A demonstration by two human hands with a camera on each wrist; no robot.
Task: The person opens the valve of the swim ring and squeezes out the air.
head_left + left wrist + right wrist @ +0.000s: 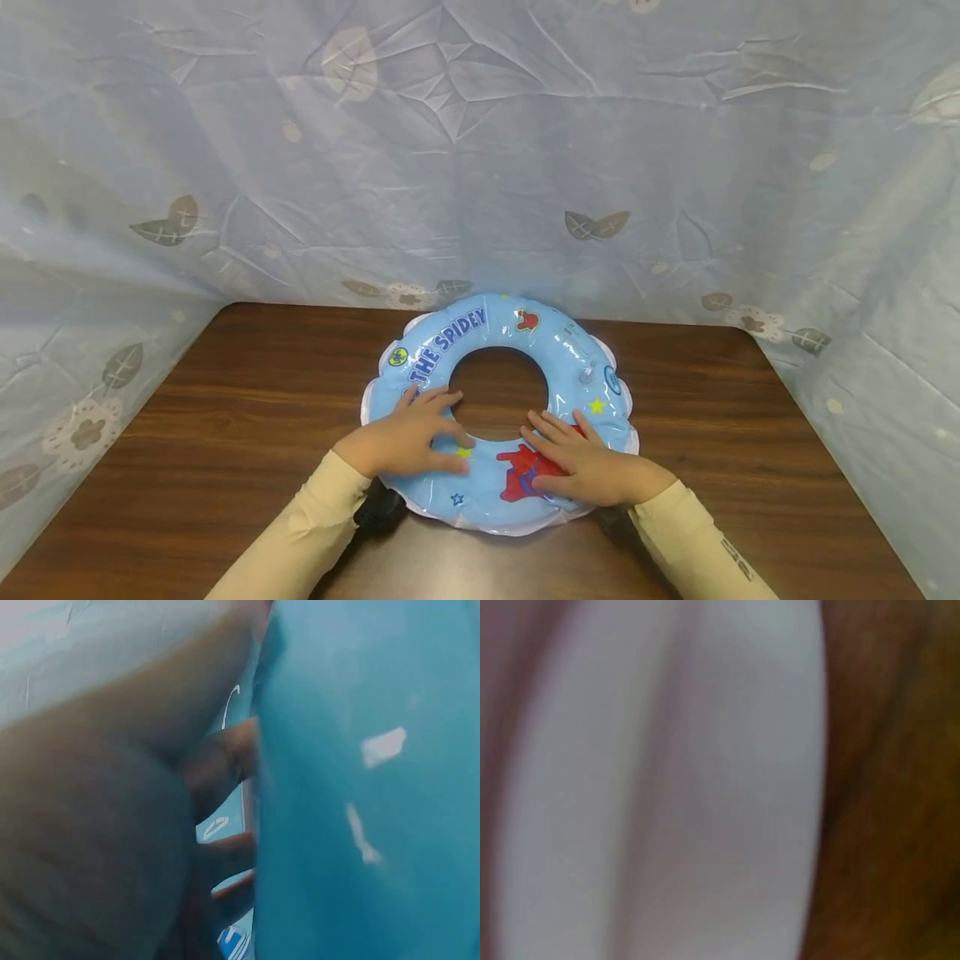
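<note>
A light-blue inflatable swim ring (pixel 495 487) with a pale scalloped edge lies on the brown table, printed with lettering, stars and a red figure. My left hand (pixel 408 437) rests on its near left side, fingers spread and the tips at the inner hole. On the near right side lies my right hand (pixel 588 468), palm down, partly covering the red figure. Glossy blue vinyl of the ring (pixel 367 802) fills the right of the left wrist view, beside the dim left hand (pixel 90 840). The right wrist view has the ring's whitish edge (pixel 720 787), blurred, with the right hand out of sight.
The wood-grain table (pixel 225 433) extends on both sides of the ring. A pale grey-blue curtain (pixel 480 167) with leaf and flower prints hangs behind the table and along both sides. A clear valve (pixel 587 375) shows on the ring's right part.
</note>
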